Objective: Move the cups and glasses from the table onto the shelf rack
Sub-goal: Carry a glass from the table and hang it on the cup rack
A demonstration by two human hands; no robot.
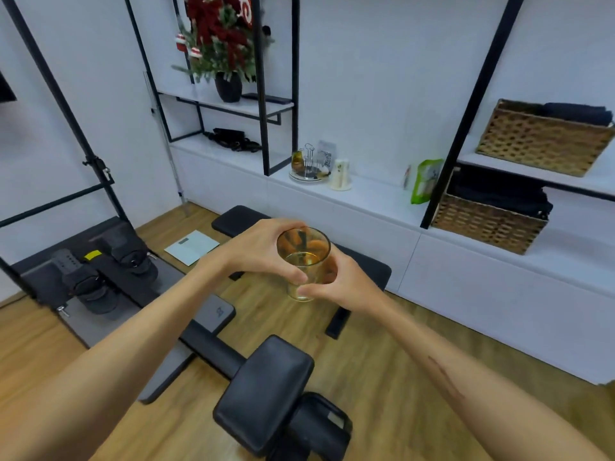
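Both hands, left hand and right hand, wrap their fingers around the upright glass, with the cup stand on the shelf straight beyond it.

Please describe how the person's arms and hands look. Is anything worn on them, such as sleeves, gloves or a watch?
Both forearms are bare, with no sleeves in view. The left hand and the right hand wear no gloves, and no rings, watch or bracelet can be seen. The right forearm carries a long, dark streak-like mark along its upper side.
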